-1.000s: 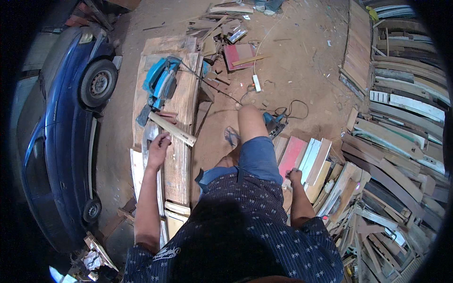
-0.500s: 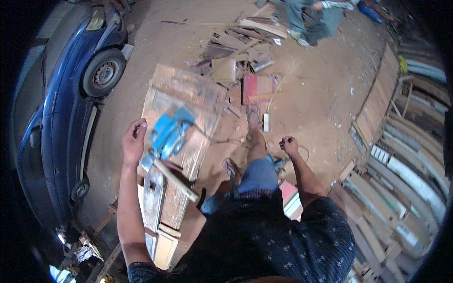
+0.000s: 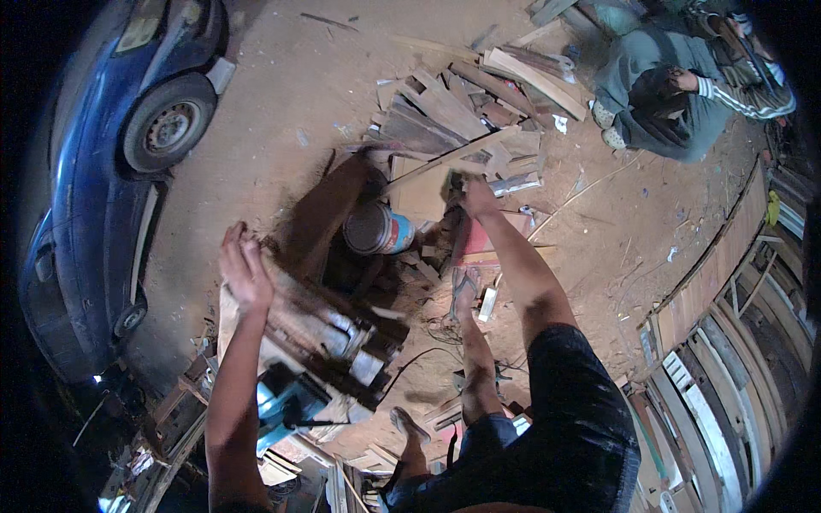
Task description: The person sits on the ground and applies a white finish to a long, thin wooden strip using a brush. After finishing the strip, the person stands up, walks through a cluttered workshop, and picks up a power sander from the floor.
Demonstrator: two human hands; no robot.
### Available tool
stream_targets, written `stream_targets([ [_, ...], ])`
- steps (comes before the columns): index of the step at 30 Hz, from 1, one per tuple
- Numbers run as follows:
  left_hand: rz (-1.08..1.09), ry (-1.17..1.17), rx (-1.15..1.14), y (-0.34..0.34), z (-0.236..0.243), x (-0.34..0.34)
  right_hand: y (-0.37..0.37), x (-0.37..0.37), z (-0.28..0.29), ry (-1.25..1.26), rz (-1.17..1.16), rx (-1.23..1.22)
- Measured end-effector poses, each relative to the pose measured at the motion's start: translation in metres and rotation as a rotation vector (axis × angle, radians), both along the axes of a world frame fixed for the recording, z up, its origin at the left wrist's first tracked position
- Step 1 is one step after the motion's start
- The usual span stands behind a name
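Note:
My left hand [image 3: 245, 274] is open, its fingers stretched forward beside the blurred wooden work surface [image 3: 295, 303]. Close to my left forearm, a blue power tool [image 3: 295, 402] lies at the near end of that surface, partly hidden by the arm. My right hand [image 3: 475, 197] reaches far forward over a pale wooden panel [image 3: 419, 184] at the scrap pile. Its fingers are smeared and dark, so any hold is unclear. Between my hands a paint bucket [image 3: 380, 229] with a blue and red label sits beside a dark brown board [image 3: 329, 205].
Wood offcuts [image 3: 453, 107] lie heaped ahead. A person in grey-green clothes [image 3: 663, 94] crouches at the far right. A blue car [image 3: 128, 162] stands along the left, and stacked timber [image 3: 727, 385] lines the right. A cable [image 3: 419, 355] trails near my feet, by a white power strip [image 3: 488, 304].
My right hand has reached forward to the scrap pile. The blue tool now appears nearer to me. The bucket and dark board have come into sight, and the whole view has shifted.

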State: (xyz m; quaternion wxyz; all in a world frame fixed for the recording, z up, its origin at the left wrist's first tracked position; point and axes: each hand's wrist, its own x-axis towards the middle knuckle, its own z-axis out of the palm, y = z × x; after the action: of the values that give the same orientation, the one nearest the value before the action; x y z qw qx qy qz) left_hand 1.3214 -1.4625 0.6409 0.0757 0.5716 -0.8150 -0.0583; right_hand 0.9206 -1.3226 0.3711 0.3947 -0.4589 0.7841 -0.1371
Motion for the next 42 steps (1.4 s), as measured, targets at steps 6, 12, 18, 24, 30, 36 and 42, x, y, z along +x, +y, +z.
stream_targets([
  [6,-0.044,0.016,0.013,-0.011,0.005,-0.025,-0.088,-0.006,-0.078,0.370,0.432,0.069],
  [12,-0.040,0.044,0.060,-0.009,0.007,-0.026,-0.077,-0.021,-0.087,0.422,0.721,0.187],
  [18,-0.021,0.015,0.040,-0.007,0.008,-0.017,-0.051,-0.036,-0.116,0.438,0.535,-0.082],
  [24,-0.015,0.030,0.082,-0.010,0.004,-0.022,-0.057,-0.040,-0.115,0.381,0.599,0.136],
  [30,0.029,0.084,0.096,-0.006,0.003,-0.021,0.067,-0.124,-0.065,0.313,0.263,-0.044],
  [36,-0.010,0.059,0.086,-0.007,0.004,-0.020,0.235,-0.215,0.040,0.482,0.038,0.140],
  [42,0.010,0.081,0.118,-0.005,0.002,-0.014,0.371,-0.207,0.122,0.576,-0.118,0.168],
])
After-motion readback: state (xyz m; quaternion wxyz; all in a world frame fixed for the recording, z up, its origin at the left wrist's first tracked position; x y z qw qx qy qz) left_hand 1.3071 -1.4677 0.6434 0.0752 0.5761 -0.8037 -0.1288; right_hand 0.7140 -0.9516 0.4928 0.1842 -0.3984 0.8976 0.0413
